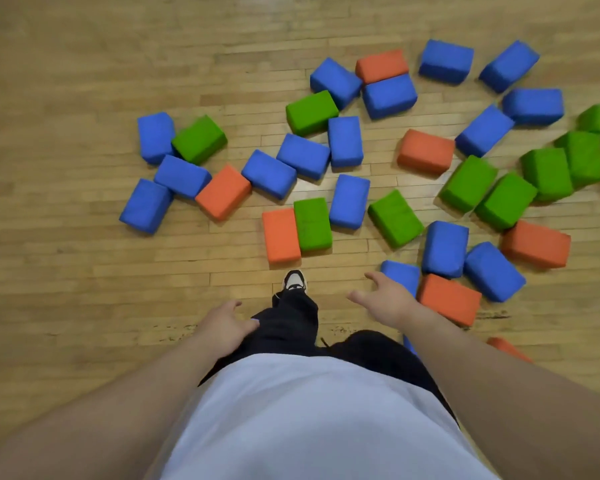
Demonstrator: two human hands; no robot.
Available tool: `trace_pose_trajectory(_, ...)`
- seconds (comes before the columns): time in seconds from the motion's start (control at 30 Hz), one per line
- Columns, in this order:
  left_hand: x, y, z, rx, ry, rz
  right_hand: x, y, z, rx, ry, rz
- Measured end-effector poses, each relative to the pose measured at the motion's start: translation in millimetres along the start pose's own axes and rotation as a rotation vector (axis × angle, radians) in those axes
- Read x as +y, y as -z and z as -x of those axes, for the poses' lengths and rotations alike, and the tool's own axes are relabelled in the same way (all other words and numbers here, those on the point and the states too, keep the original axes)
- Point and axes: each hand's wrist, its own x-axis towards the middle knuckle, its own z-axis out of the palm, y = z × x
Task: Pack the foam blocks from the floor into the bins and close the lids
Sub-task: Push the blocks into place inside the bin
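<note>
Wood-strip floor (66,150) is filling the view. Open boards are running down the whole left side, across the far edge, and in a strip just ahead of the feet.

Blocks (349,202), blue, green and orange: lying scattered on the floor from the centre to the right edge, many touching, some running out of view at right.

Near edge of the scatter: orange block (280,235) and green block (312,224) are lying side by side, touching, just ahead of the shoe (295,281).

Blue block (404,273): lying at lower right, partly hidden behind the right hand.

Left hand (224,325): hanging low beside the dark trouser leg (291,323), fingers loosely curled and gripping nothing, fingertips lying against the cloth.

Right hand (383,301): reaching forward and outward, palm down, fingers spread and relaxed, gripping nothing. It is hovering near the blue block; whether it is touching cannot be told.

Both forearms are stretching up from the bottom corners, flanking a pale shirt (309,420).
</note>
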Motion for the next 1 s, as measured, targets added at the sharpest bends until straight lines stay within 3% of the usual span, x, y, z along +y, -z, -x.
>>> trace_pose_trajectory(0.23,183.6,34.2,-72.5,-0.060,-0.252,-0.151,-25.9,90.2,-57.2,0.039,-0.047,0.009)
trace_pose_trajectory(0.47,317.9,14.6,-166.9,-0.120,-0.301,-0.106,-14.9,161.8,-171.0,-0.033,-0.165,-0.006)
trace_pose_trajectory(0.7,358.2,-61.6,-365.9,-0.088,-0.139,-0.011,15.8,160.2,-397.2,-0.058,-0.158,0.055)
trace_pose_trajectory(0.87,358.0,-147.4,-550.0,-0.010,-0.138,0.009,72.6,115.1,-586.5,0.045,-0.116,0.139)
trace_pose_trajectory(1.0,354.6,-201.2,-659.8,0.106,-0.126,0.072,123.6,92.7,-687.6,0.153,-0.112,0.376)
